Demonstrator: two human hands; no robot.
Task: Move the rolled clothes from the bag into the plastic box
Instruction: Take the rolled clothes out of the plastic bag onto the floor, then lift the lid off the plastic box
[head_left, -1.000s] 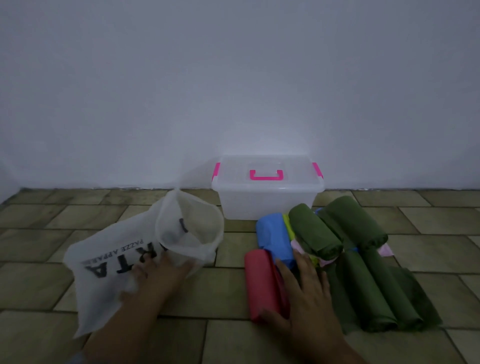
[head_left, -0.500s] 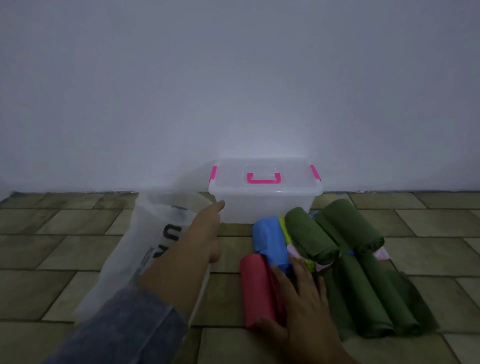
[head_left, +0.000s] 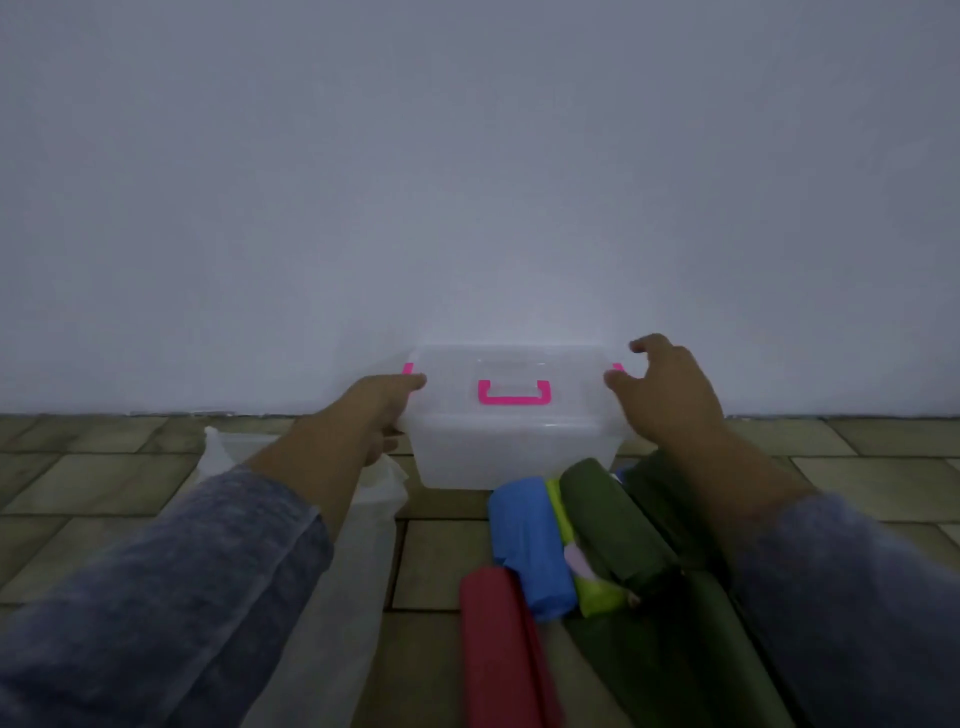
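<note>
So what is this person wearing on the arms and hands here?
Both arms are in long sleeves of a mottled grey-blue fabric: the left sleeve and the right sleeve each end short of the wrist. The left hand and right hand are bare: no gloves, and no ring or watch shows. Dim light makes the shade approximate.
</note>
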